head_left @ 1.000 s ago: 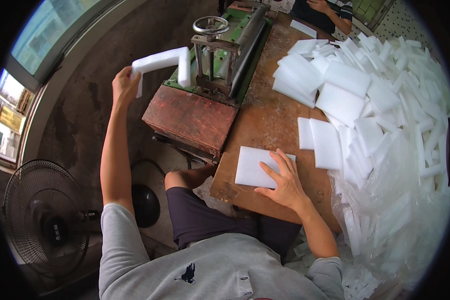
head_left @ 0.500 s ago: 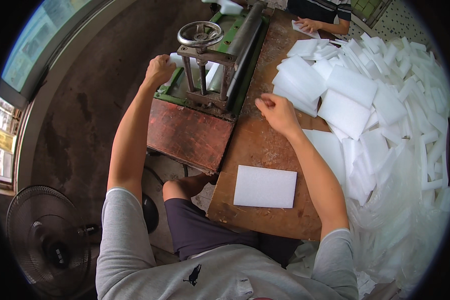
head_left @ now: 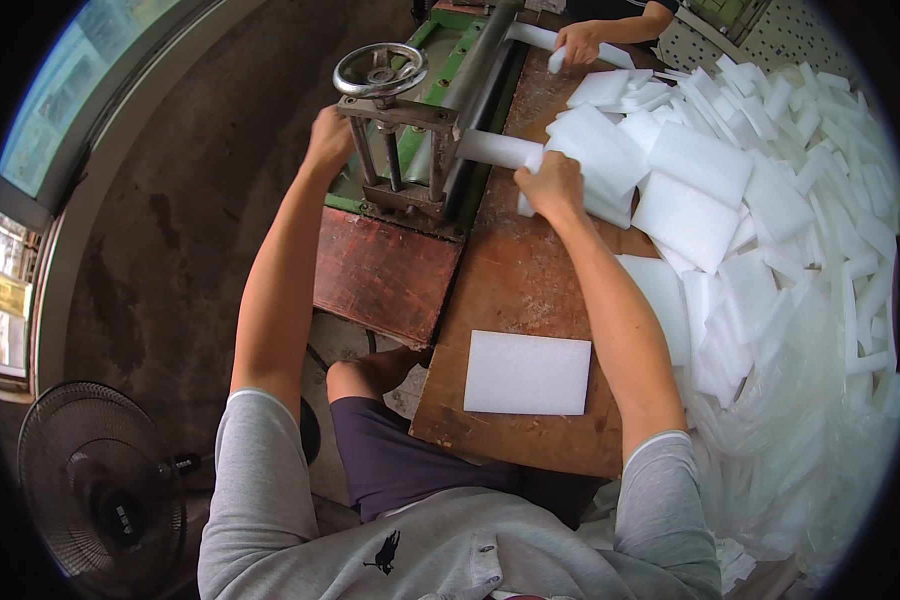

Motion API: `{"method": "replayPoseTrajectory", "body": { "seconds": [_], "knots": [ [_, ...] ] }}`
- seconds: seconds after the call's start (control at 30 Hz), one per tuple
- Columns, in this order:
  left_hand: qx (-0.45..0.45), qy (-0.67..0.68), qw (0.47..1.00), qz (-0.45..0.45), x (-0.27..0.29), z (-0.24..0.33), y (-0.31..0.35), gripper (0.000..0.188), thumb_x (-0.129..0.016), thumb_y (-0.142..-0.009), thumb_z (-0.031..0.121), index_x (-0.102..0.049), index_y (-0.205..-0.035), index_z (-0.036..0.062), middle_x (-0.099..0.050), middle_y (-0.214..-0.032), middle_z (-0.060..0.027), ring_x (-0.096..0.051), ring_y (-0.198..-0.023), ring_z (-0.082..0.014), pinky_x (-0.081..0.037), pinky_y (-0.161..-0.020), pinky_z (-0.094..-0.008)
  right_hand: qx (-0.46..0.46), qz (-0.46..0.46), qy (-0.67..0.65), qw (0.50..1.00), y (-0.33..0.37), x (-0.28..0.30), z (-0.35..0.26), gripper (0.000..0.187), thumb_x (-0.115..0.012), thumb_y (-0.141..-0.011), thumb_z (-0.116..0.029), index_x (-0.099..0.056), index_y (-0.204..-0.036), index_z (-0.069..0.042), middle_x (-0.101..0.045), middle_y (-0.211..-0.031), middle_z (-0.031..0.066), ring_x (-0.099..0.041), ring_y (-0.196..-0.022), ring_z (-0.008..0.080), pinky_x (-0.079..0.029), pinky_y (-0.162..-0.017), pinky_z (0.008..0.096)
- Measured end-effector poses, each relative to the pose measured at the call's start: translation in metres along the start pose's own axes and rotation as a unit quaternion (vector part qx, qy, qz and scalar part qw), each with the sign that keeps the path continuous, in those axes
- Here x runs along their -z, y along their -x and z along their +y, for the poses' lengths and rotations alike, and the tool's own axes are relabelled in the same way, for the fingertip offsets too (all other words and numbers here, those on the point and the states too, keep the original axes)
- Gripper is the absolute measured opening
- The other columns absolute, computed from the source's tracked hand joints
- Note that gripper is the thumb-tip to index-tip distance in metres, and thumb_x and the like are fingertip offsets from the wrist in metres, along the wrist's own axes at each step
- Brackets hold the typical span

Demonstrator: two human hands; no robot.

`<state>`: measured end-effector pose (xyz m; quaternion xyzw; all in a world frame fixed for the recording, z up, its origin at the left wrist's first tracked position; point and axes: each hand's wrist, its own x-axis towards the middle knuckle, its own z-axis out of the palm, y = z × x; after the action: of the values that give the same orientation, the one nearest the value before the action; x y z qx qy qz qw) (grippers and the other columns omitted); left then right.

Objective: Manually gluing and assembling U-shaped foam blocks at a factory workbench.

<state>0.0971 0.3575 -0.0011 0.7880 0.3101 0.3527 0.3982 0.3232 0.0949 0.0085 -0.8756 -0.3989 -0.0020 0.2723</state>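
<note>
A white foam strip (head_left: 500,149) sticks out of the roller machine (head_left: 407,165) onto the wooden table, and my right hand (head_left: 553,186) is closed on its outer end. Part of that end is covered by my fingers. On the machine's far left side, my left hand (head_left: 331,138) reaches in beside the metal frame under the handwheel (head_left: 380,70). Its fingers are hidden by the frame, so what they touch cannot be seen. A flat white foam sheet (head_left: 527,373) lies alone on the table near my lap.
A big heap of white foam pieces (head_left: 770,190) covers the table's right side, with clear plastic film (head_left: 770,450) in front. Across the table a co-worker's hand (head_left: 577,43) grips another foam strip. A black fan (head_left: 100,490) stands at lower left.
A foam strip now emerges from the rollers, and my right hand has closed on it. My left hand has moved in against the frame. The co-worker's hand has shifted left to another strip.
</note>
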Motion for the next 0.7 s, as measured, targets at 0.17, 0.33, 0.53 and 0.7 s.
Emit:
{"method": "replayPoseTrajectory", "body": {
  "seconds": [0.17, 0.33, 0.53, 0.7],
  "knots": [
    [0.055, 0.015, 0.979, 0.195, 0.029, 0.058, 0.075, 0.037, -0.057, -0.101, 0.033, -0.07, -0.107, -0.0016, -0.063, -0.077, -0.0026, -0.055, -0.065, -0.01, -0.046, -0.06, -0.0274, 0.024, 0.085, 0.042, 0.995, 0.038, 0.067, 0.041, 0.033, -0.072, -0.076, -0.023, -0.068, -0.081, 0.009, -0.069, -0.084, 0.0293, -0.068, -0.08, 0.0453, -0.056, -0.077, 0.0476],
    [0.008, 0.137, 0.983, 0.122, -0.011, 0.148, 0.213, 0.028, -0.06, -0.102, 0.021, -0.068, -0.115, -0.0024, -0.061, -0.083, 0.0003, -0.053, -0.068, -0.0072, -0.044, -0.06, -0.0226, 0.003, 0.035, -0.071, 0.997, 0.146, 0.119, 0.046, 0.024, -0.073, -0.076, -0.019, -0.064, -0.078, 0.003, -0.065, -0.073, 0.0188, -0.063, -0.065, 0.036, -0.05, -0.064, 0.0449],
    [0.045, 0.013, 0.999, -0.021, -0.068, 0.188, 0.297, 0.036, -0.072, -0.09, 0.021, -0.067, -0.114, -0.0052, -0.063, -0.082, -0.0121, -0.059, -0.068, -0.0166, -0.049, -0.064, -0.0293, 0.002, -0.005, -0.102, 0.995, 0.24, 0.119, 0.049, 0.021, -0.075, -0.076, -0.014, -0.065, -0.083, 0.003, -0.061, -0.069, 0.0135, -0.06, -0.06, 0.0296, -0.049, -0.06, 0.0413],
    [0.005, -0.039, 0.999, -0.021, -0.085, 0.18, 0.309, 0.036, -0.072, -0.09, 0.02, -0.066, -0.113, -0.0073, -0.064, -0.087, -0.0143, -0.061, -0.073, -0.019, -0.051, -0.07, -0.0308, 0.019, 0.014, -0.118, 0.993, 0.255, 0.126, 0.054, 0.018, -0.075, -0.077, -0.012, -0.066, -0.082, 0.002, -0.061, -0.067, 0.0128, -0.058, -0.057, 0.0287, -0.047, -0.058, 0.0403]
  ]
}}
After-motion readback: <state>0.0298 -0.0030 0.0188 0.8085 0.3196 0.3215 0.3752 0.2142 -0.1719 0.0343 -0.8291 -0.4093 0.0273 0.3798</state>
